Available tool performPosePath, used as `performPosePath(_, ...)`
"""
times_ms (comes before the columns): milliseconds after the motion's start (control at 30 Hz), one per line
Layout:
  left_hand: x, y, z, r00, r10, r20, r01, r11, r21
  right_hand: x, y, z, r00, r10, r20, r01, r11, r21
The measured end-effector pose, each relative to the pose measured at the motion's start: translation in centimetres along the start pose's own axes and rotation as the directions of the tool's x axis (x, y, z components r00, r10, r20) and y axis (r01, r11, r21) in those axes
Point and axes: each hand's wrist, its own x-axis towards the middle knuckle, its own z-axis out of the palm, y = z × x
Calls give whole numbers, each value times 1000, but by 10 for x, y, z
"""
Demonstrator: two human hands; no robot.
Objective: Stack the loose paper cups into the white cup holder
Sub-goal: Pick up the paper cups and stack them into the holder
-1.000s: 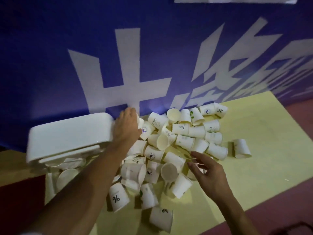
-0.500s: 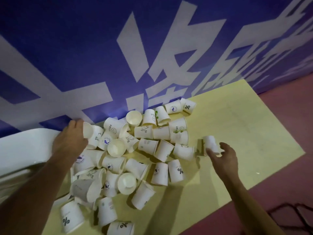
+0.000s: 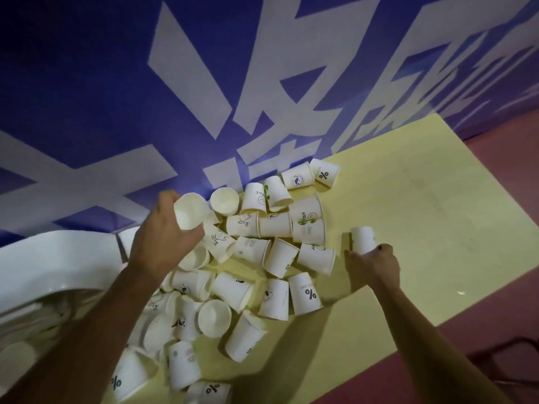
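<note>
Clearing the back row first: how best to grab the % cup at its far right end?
Pinch the rim of the % cup, coming from the right over bare table. It lies on its side, mouth facing that way; another cup crowds its base end.

It looks like an event or exhibition space rather than a home: a huge blue banner [image 3: 87, 68] with giant white characters backs a pale yellow table [image 3: 423, 214] strewn with printed paper cups [image 3: 280, 258], above a dull red floor [image 3: 510, 158].
</note>
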Motion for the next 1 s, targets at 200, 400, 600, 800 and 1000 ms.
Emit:
performPosePath(200, -5, 67, 39, 987, 126, 97, -122, 992, -43, -2, -1, -6, 988, -145, -42, 151, 970, 192)
performPosePath(400, -16, 112, 78, 956, 215, 201, -206, 976, -64, -10, 10, -29, 948, -282, -150, 313, 912, 266)
performPosePath(600, -25, 120, 92, 930, 283, 233, -250, 955, -162, -28, 13, -48, 890, -413, -192, 453, 848, 276)
performPosePath(800, -45, 95, 75, 930, 332, 156, -283, 920, -272, -79, -24, -50, 778, -603, -175, 628, 735, 256)
performPosePath(1000, -75, 30, 29, 976, 203, 78, -150, 889, -434, -161, -86, -27, 692, -720, -50, 688, 637, 348)
